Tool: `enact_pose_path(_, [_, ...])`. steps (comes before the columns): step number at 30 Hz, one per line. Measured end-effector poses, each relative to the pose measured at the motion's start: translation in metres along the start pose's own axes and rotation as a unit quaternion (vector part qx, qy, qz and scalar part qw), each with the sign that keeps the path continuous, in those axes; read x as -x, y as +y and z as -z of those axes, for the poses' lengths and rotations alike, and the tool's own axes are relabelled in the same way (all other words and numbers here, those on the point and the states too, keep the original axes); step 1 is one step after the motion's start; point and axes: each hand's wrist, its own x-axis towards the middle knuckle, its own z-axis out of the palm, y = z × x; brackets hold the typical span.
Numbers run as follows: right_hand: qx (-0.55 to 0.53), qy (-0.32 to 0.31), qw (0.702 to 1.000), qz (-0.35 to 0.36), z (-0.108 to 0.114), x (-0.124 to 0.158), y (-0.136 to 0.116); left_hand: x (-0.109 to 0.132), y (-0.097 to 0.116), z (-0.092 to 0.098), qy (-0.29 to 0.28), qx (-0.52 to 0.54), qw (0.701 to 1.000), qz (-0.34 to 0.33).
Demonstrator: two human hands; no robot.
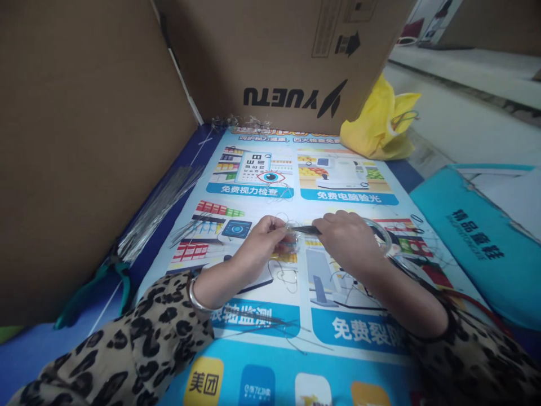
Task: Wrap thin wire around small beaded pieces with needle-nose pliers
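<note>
My left hand (269, 239) is closed in a pinch on thin wire (289, 226), with fine loops showing round the fingertips. My right hand (349, 239) is wrapped around a dark tool (307, 229) with a long tapered tip. The tip points left and meets the wire at my left fingertips. The palm hides the tool's handle, so I cannot tell whether it is pliers or tweezers. Behind my right wrist curves a pale, shiny loop (384, 235). Loose bent wire (284, 275) lies on the printed poster (304, 270) just below my hands.
Straight wires (156, 206) lie bundled at the left, beside green-handled pliers (122, 276). Small wire pieces (240, 122) are heaped against the cardboard (291, 62) at the back. A yellow bag (376, 127) stands back right, with a turquoise box (465, 225) nearer on the right.
</note>
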Motion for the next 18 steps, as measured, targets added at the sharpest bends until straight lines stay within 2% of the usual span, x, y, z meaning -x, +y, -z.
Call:
enact_pose_path(6, [-0.017, 0.006, 1.000, -0.008, -0.008, -0.002, 0.002, 0.000, 0.003, 0.003, -0.028, -0.027, 0.999, 0.023])
enact_pose_path(12, [-0.022, 0.009, 1.000, 0.018, -0.008, -0.002, 0.003, -0.005, 0.011, 0.011, -0.110, -0.044, 0.991, 0.059])
enact_pose_path(18, [-0.027, 0.010, 0.999, 0.024, -0.009, -0.001, 0.002, -0.010, 0.003, 0.013, -0.099, -0.030, 0.993, 0.058])
